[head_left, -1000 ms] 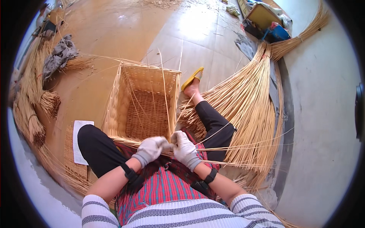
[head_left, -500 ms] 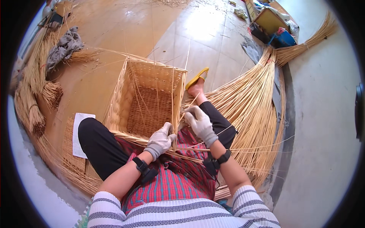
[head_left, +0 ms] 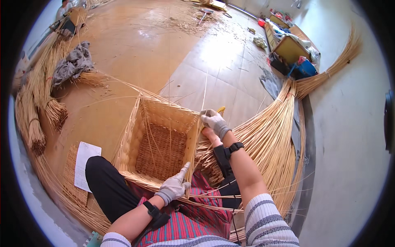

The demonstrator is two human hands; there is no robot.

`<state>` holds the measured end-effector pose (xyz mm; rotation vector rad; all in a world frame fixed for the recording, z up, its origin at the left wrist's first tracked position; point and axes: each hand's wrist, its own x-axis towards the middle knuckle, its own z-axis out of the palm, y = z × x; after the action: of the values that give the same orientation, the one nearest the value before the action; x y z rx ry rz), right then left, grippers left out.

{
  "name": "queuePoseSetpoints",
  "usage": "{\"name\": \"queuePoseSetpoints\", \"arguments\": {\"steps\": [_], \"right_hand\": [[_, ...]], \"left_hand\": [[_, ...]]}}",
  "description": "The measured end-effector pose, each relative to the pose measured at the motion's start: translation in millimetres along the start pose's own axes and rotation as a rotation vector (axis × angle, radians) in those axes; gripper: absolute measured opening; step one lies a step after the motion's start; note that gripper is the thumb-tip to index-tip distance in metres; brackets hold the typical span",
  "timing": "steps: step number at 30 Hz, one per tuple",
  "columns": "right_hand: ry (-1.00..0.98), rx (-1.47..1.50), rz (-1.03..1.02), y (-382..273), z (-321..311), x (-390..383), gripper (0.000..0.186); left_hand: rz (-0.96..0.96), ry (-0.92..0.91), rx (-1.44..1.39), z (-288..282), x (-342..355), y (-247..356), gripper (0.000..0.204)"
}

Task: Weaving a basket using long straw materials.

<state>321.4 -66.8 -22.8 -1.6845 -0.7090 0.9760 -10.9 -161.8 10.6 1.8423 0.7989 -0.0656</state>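
A square wicker basket (head_left: 172,113) stands open side up between my legs, with a darker brown woven bottom (head_left: 161,150). My left hand (head_left: 173,189), in a pale work glove, is closed on the rim at the near right corner, index finger stretched along the right wall. At the far right corner my right hand (head_left: 214,122), also gloved, has its fingertips pinched at a thin upright wicker strand (head_left: 205,92). Loose strands cross the basket's inside and trail from its far left corner. More long strands (head_left: 210,196) run rightward from the near corner across my lap.
To the right spreads a large fan of wicker rods (head_left: 263,144), tied at its far end. Rod bundles (head_left: 39,99) and a grey cloth (head_left: 74,61) lie at left. A paper sheet (head_left: 87,166) rests on a woven panel (head_left: 74,177). Boxes and a blue container (head_left: 305,67) stand far right.
My right hand has moved away from me along the right side to the basket's far right corner. My left hand stays at the near corner, index finger now extended. The view has tilted up.
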Motion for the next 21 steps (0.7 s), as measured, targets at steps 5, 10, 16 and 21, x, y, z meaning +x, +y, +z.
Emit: {"name": "queuePoseSetpoints", "arguments": {"steps": [5, 10, 16, 21], "right_hand": [[0.075, -0.392, -0.315, -0.6, 14.3, -13.0, 0.014], [0.254, -0.644, -0.583, -16.7, 37.4, -65.3, 0.014], [0.264, -1.118, -0.692, 20.9, 50.1, -99.4, 0.038], [0.265, -1.149, -0.702, 19.3, 47.3, -109.4, 0.037]], "left_hand": [[0.02, -0.091, -0.009, -5.1, 3.4, 1.2, 0.091], [-0.011, -0.083, 0.028, -12.1, 2.2, 0.0, 0.09], [-0.04, -0.115, -0.004, -14.3, 2.7, 6.9, 0.089], [-0.049, -0.11, 0.015, -14.0, 3.1, 10.3, 0.089]]}}
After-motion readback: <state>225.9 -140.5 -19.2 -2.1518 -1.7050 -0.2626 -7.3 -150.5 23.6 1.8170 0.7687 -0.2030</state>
